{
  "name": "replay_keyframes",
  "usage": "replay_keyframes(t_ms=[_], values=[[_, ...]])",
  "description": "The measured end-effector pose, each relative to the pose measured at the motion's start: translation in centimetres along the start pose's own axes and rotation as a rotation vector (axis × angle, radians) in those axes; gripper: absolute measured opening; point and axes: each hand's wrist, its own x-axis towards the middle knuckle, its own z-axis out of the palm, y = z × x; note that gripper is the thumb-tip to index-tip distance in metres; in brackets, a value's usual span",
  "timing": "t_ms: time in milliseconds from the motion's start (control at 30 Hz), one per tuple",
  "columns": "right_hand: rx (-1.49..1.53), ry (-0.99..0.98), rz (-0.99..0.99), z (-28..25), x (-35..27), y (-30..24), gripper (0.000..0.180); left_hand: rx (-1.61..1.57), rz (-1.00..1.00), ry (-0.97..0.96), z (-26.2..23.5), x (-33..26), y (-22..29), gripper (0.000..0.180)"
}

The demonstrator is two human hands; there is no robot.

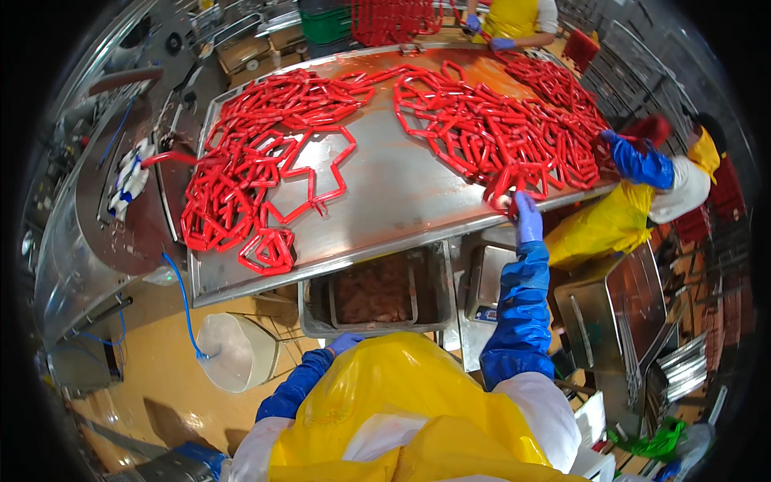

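Observation:
My right hand, in a purple glove and blue sleeve, reaches over the table's near edge. Its fingers close on a red sausage link at the front of a large pile of linked red sausages. Low beside the grey tub's near rim, my left hand shows only in part; the yellow apron hides its fingers. A second heap of linked sausages covers the left of the metal table, with a small coil by the near edge.
The grey tub below the table edge holds pinkish-brown contents. A scale stands right of it. One co-worker handles sausages at the right; another stands at the far side. A whitish barrel and blue hose are at left.

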Motion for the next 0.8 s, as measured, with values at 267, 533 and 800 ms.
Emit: replay_keyframes(t_ms=[267,533,800], values=[[-1.169,-0.356,-0.349,12.3,-6.3,13.5,0.045,0.278,-0.112,0.217,-0.8,-2.9,-4.2,0.030],[-1.093,-0.330,-0.726,21.4,-15.6,21.0,0.057,0.223,-0.285,0.493,-3.5,-9.9,-5.5,0.029],[-1.268,-0.355,-0.784,21.1,-14.7,23.1,0.049,-0.009,-0.087,0.962,-10.8,-19.7,-6.2,0.027]])
